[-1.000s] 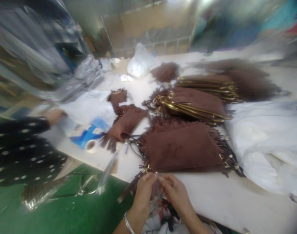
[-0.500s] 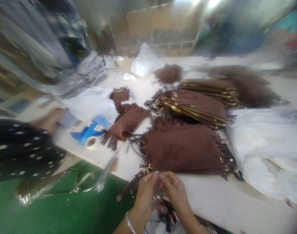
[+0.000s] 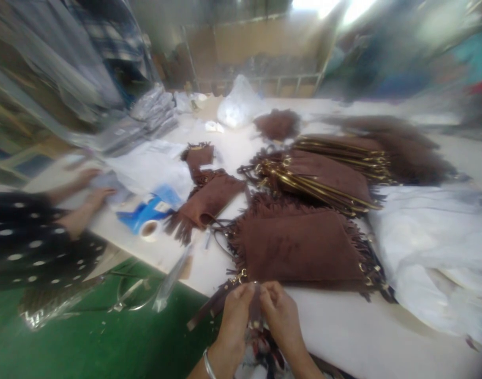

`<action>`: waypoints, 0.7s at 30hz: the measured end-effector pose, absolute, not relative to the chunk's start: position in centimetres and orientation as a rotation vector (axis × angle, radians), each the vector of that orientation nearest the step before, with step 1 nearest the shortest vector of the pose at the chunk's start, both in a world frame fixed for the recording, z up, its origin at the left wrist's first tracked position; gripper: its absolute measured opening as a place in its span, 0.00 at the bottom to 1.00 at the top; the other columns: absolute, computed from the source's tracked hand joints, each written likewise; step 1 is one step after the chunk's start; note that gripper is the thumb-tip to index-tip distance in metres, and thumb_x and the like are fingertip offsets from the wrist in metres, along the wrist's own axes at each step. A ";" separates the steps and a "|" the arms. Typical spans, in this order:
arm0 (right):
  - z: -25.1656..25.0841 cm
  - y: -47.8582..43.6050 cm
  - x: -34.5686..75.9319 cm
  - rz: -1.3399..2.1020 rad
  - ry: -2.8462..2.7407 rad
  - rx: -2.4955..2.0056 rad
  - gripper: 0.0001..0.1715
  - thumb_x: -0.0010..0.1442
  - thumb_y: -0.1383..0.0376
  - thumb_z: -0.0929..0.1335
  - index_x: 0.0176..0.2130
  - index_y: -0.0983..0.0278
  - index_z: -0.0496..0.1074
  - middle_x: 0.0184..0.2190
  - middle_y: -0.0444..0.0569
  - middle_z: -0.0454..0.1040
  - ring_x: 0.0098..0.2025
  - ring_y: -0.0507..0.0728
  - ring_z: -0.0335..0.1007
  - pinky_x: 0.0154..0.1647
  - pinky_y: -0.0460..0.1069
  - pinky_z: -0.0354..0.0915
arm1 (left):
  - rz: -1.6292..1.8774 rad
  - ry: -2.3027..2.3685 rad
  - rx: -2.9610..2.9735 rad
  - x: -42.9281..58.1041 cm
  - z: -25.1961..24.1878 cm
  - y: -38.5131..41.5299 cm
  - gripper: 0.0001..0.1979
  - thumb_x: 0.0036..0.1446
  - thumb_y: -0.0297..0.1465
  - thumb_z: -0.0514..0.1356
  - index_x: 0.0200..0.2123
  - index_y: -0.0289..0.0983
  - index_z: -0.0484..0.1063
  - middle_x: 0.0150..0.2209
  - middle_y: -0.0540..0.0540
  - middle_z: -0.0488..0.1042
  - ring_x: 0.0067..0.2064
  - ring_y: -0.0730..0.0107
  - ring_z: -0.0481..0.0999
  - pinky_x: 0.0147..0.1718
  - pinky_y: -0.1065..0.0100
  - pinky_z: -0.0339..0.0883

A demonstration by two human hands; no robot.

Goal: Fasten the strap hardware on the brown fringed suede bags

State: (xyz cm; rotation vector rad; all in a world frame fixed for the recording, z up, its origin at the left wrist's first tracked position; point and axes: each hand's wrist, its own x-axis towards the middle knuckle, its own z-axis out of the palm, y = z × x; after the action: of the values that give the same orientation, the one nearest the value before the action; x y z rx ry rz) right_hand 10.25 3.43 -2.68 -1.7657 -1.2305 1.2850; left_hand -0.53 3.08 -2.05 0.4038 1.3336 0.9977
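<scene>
Two hands, left (image 3: pixel 235 310) and right (image 3: pixel 280 311), pinching a small clasp (image 3: pixel 255 311), brown fringed bag (image 3: pixel 299 247) just beyond

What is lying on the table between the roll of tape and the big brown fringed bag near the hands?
In the head view, a smaller brown fringed pouch lies between the tape roll and the big fringed bag.

Left hand (image 3: pixel 236 311) and right hand (image 3: pixel 281 316) low at frame bottom, close together — fingertips pinched and nearly meeting, knuckles up. Both wrists angled inward from below. Left wrist ringed by a thin silver bangle (image 3: pixel 207 364) — forearms bare.
</scene>
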 end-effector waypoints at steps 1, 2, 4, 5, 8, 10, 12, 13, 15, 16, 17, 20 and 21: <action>-2.7 3.4 10.2 1.286 -1.208 -1.770 0.17 0.62 0.52 0.61 0.33 0.61 0.69 0.29 0.47 0.76 0.33 0.57 0.72 0.34 0.48 0.62 | 1.015 1.322 0.364 -0.5 -1.9 2.8 0.20 0.51 0.45 0.64 0.35 0.32 0.74 0.34 0.42 0.75 0.34 0.67 0.72 0.34 0.69 0.64; -2.7 3.4 10.2 1.291 -1.186 -1.776 0.17 0.61 0.52 0.61 0.33 0.61 0.69 0.29 0.47 0.76 0.33 0.58 0.72 0.34 0.48 0.62 | 1.030 1.296 0.329 -0.5 -1.8 2.6 0.21 0.52 0.46 0.63 0.36 0.33 0.74 0.35 0.41 0.76 0.34 0.67 0.73 0.34 0.68 0.65; -2.7 3.3 10.1 1.303 -1.154 -1.777 0.17 0.61 0.52 0.61 0.33 0.61 0.69 0.29 0.47 0.77 0.33 0.58 0.72 0.35 0.48 0.62 | 1.052 1.250 0.292 -0.6 -1.6 2.1 0.21 0.53 0.46 0.63 0.39 0.33 0.74 0.37 0.40 0.76 0.35 0.66 0.74 0.36 0.67 0.66; -2.8 3.3 10.1 1.310 -1.142 -1.772 0.17 0.61 0.52 0.61 0.33 0.61 0.69 0.29 0.47 0.77 0.33 0.58 0.72 0.35 0.48 0.63 | 1.056 1.246 0.287 -0.6 -1.7 1.9 0.21 0.53 0.46 0.62 0.39 0.33 0.74 0.37 0.40 0.76 0.35 0.66 0.74 0.36 0.67 0.66; -2.9 3.4 10.0 1.318 -1.135 -1.771 0.18 0.61 0.52 0.61 0.33 0.62 0.69 0.29 0.47 0.77 0.33 0.58 0.73 0.34 0.48 0.63 | 1.062 1.307 0.311 -0.5 -2.2 1.9 0.19 0.54 0.43 0.62 0.40 0.33 0.74 0.35 0.42 0.76 0.32 0.68 0.73 0.34 0.67 0.65; -2.9 3.5 10.0 1.303 -1.158 -1.787 0.18 0.60 0.51 0.61 0.33 0.62 0.69 0.29 0.47 0.77 0.34 0.58 0.73 0.34 0.48 0.62 | 1.075 1.354 0.321 -0.4 -2.7 2.1 0.17 0.53 0.41 0.63 0.38 0.33 0.74 0.33 0.44 0.75 0.32 0.70 0.72 0.34 0.68 0.64; -3.0 3.5 10.0 1.274 -1.198 -1.800 0.18 0.61 0.51 0.61 0.33 0.61 0.69 0.29 0.47 0.77 0.34 0.58 0.73 0.35 0.48 0.62 | 1.081 1.385 0.293 -0.2 -3.0 2.5 0.16 0.50 0.39 0.65 0.37 0.33 0.73 0.32 0.45 0.74 0.32 0.70 0.72 0.34 0.68 0.64; -3.1 3.5 10.1 1.266 -1.213 -1.804 0.19 0.61 0.50 0.61 0.33 0.61 0.69 0.29 0.47 0.77 0.34 0.58 0.73 0.35 0.48 0.62 | 1.080 1.391 0.264 0.0 -3.0 2.7 0.16 0.48 0.38 0.66 0.36 0.33 0.73 0.31 0.45 0.74 0.32 0.70 0.72 0.33 0.69 0.64; -3.1 3.4 10.2 1.265 -1.218 -1.805 0.19 0.61 0.49 0.61 0.33 0.61 0.69 0.29 0.46 0.77 0.33 0.57 0.72 0.34 0.48 0.62 | 1.079 1.391 0.197 0.3 -2.7 3.1 0.16 0.45 0.36 0.68 0.34 0.32 0.72 0.29 0.46 0.73 0.30 0.70 0.72 0.32 0.69 0.63; -3.0 3.2 10.3 1.272 -1.201 -1.799 0.20 0.60 0.49 0.61 0.34 0.61 0.69 0.29 0.46 0.76 0.33 0.57 0.72 0.34 0.48 0.62 | 1.077 1.387 0.168 0.5 -2.5 3.2 0.15 0.44 0.35 0.68 0.33 0.32 0.71 0.28 0.47 0.73 0.29 0.71 0.71 0.30 0.69 0.63; -2.9 3.0 10.3 1.283 -1.175 -1.787 0.21 0.60 0.48 0.61 0.35 0.61 0.69 0.30 0.46 0.76 0.33 0.57 0.72 0.34 0.48 0.63 | 1.078 1.380 0.138 0.7 -2.2 3.3 0.15 0.42 0.35 0.68 0.31 0.33 0.71 0.27 0.48 0.72 0.28 0.71 0.71 0.30 0.69 0.63; -2.6 2.4 10.2 1.327 -1.061 -1.743 0.23 0.60 0.46 0.62 0.40 0.61 0.69 0.34 0.48 0.77 0.38 0.58 0.72 0.37 0.48 0.65 | 1.120 1.349 0.049 1.1 -1.7 3.6 0.14 0.38 0.33 0.68 0.29 0.34 0.70 0.26 0.49 0.72 0.28 0.71 0.71 0.30 0.69 0.63; -2.5 2.2 10.2 1.346 -1.026 -1.741 0.24 0.59 0.45 0.62 0.41 0.61 0.69 0.36 0.48 0.77 0.40 0.58 0.73 0.37 0.47 0.66 | 1.142 1.338 0.026 1.2 -1.6 3.6 0.14 0.37 0.32 0.68 0.28 0.34 0.70 0.27 0.49 0.72 0.29 0.71 0.71 0.31 0.69 0.64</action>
State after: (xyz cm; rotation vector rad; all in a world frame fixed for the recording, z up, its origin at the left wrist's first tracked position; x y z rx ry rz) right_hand 10.16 2.19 -2.46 -1.7408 -1.0261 1.3460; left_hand 1.22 3.59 -1.59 0.0256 1.3378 1.1425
